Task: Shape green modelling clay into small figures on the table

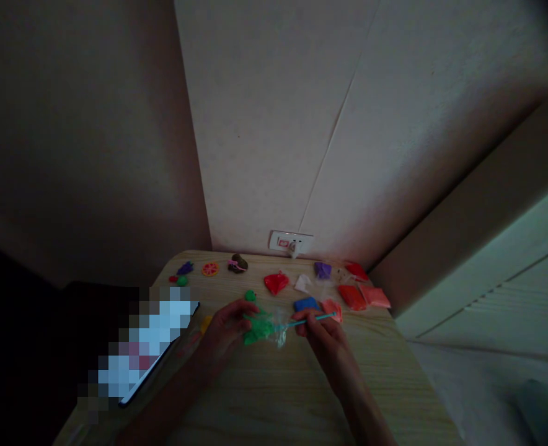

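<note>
My left hand (225,328) is closed on a clear packet of green clay (260,327) held just above the wooden table (274,396). My right hand (318,328) pinches a thin light-blue stick tool (312,319), whose left end reaches into the green clay packet. A blue clay packet (305,304) and an orange-pink one (332,308) lie just behind my right hand. A small green clay ball (250,295) sits behind my left hand.
Along the table's far edge lie small clay figures: purple (185,268), an orange disc (210,269), a brown shape (238,263). Red (276,282), white (302,283), purple (322,269) and orange packets (364,296) lie to the right. A lit tablet (148,344) rests at left; a wall socket (291,241) is behind.
</note>
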`<state>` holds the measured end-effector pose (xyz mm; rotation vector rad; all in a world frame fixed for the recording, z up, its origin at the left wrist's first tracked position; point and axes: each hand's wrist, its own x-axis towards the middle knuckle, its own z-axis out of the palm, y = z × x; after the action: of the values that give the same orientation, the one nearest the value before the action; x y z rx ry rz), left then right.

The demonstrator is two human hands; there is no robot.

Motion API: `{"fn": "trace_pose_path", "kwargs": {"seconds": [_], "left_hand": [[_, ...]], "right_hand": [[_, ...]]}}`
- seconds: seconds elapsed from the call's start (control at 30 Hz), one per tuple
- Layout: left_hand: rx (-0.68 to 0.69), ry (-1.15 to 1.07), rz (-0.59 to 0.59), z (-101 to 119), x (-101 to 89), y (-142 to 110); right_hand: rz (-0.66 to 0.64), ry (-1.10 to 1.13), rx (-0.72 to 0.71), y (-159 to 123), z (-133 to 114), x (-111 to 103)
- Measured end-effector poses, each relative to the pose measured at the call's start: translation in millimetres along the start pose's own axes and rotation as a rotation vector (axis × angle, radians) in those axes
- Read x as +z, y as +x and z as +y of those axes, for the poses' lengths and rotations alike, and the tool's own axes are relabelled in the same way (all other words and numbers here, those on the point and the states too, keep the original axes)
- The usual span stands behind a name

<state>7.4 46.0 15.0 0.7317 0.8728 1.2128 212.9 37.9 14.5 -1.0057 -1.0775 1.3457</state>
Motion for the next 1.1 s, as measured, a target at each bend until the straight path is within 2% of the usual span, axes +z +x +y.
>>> {"fn": "trace_pose_path", "kwargs": {"seconds": [0.2,0.4,0.57,0.7,0.87,1.1], "left_hand": [[0.006,0.061,0.068,3.4,4.5,-2.6],[0.029,0.058,0.118,2.5,4.6,-1.1],[0.035,-0.040,0.040,3.6,6.8,-1.4],[0.043,-0.032,0.000,2.7,6.7,-1.2],[0.076,-0.014,-0.013,-0.9,2.6,1.5],[0.047,0.016,0.008,2.1,4.6,0.7]], "right_hand": [[0.055,0.050,-0.025,2.6,-0.6,-2.2],[0.007,0.043,-0.026,3.3,-1.1,-2.7],[0.066,-0.039,-0.052,2.8,-0.9,-0.5],[0.116,-0.024,-0.109,2.8,-1.1,0.9],[0.172,-0.016,-0.136,3.6,-5.2,2.5],[0.165,-0.032,-0.113,3.3,-6.3,4.1]]}}
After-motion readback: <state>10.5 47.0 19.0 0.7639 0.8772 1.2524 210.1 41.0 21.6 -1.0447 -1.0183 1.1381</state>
